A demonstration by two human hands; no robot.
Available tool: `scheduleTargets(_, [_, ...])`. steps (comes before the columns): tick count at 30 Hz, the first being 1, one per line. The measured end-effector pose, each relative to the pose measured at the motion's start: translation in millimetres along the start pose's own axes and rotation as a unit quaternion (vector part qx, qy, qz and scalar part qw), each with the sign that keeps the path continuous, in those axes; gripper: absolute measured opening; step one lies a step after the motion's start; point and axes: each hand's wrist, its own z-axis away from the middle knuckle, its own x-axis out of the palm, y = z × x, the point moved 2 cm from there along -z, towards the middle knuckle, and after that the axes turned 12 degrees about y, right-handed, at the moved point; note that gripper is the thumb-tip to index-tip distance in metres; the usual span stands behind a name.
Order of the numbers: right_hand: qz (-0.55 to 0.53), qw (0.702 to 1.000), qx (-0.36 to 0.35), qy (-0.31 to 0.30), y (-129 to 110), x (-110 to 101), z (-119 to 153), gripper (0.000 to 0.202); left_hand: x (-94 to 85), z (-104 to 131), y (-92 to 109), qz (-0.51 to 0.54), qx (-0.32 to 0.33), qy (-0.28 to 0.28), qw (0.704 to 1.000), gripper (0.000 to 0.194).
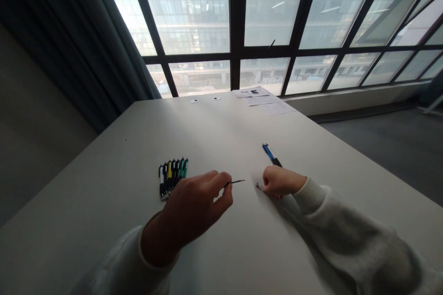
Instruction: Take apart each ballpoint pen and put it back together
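Observation:
My left hand (197, 205) is closed in a pinch on a thin dark rod (238, 180), like a pen refill, whose tip points right. To the right, my right hand (279, 181) is closed low over the table, around a small pen part (258, 185) with only its end showing. Behind my left hand lies a row of several pens (169, 173), with white, black, yellow and green barrels. Just beyond my right hand are a blue pen (269, 152) and a pen with a white part beside it, their near ends partly covered by the hand.
The white table (214, 133) reaches to the windows. Printed papers (258, 97) lie at its far edge, with two small round white pieces (194, 101) to their left. A dark curtain (79, 32) hangs at the left.

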Motion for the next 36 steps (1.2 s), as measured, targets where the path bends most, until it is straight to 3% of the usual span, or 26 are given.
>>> scheduleTargets(13, [-0.031, 0.999, 0.014, -0.02, -1.6, -4.5, 2.3, 0.022, 1.6, 1.6, -0.5, 0.006, -0.001, -0.001, 1.0, 0.019])
scheduleTargets(18, [-0.054, 0.998, -0.003, 0.021, -0.4, -20.4, 9.0, 0.021, 3.4, 2.5, -2.3, 0.004, -0.012, -0.009, 1.0, 0.019])
scheduleTargets(22, [-0.111, 0.984, -0.084, 0.112, -22.5, -39.6, 31.7, 0.023, 3.3, 3.2, -2.0, -0.004, -0.003, -0.003, 1.0, 0.017])
scheduleTargets(24, [-0.2, 0.947, -0.192, 0.161, -42.8, -45.1, 47.5, 0.025, 2.5, 3.1, -0.7, -0.001, 0.009, -0.011, 1.0, 0.016])
scheduleTargets(27, [-0.27, 0.903, -0.291, 0.163, -68.0, -44.0, 65.6, 0.023, 1.5, 2.7, 0.5, 0.001, 0.02, -0.028, 0.999, 0.014])
scheduleTargets(31, [-0.282, 0.89, -0.324, 0.155, -79.6, -41.8, 73.0, 0.014, 1.5, 2.6, -0.4, 0.002, 0.028, -0.028, 0.999, 0.013])
scheduleTargets(36, [-0.261, 0.886, -0.334, 0.186, -68.8, -53.1, 74.9, 0.014, 4.1, 4.3, -3.6, 0.014, 0.023, -0.031, 0.999, 0.013])
